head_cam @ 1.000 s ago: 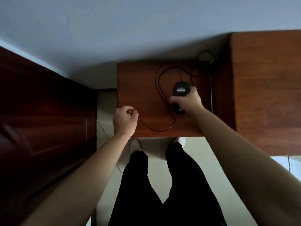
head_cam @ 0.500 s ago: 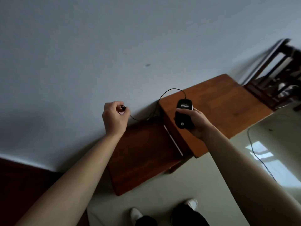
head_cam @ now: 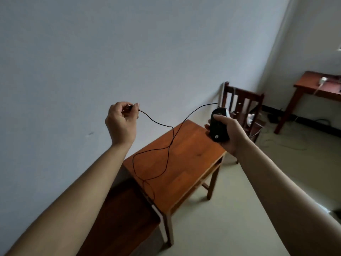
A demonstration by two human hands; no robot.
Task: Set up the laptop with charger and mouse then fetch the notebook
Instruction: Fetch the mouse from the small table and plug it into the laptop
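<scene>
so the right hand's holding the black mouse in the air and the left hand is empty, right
Not empty: in the head view the left hand pinches the plug end of the mouse cable. The right hand does hold the black mouse in the air.

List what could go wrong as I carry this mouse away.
The cord sags in a long loop between the left hand, pinching its plug end, and the mouse in the right hand; it could catch on the wooden table below. Loose cables on the floor ahead might trip you.
</scene>
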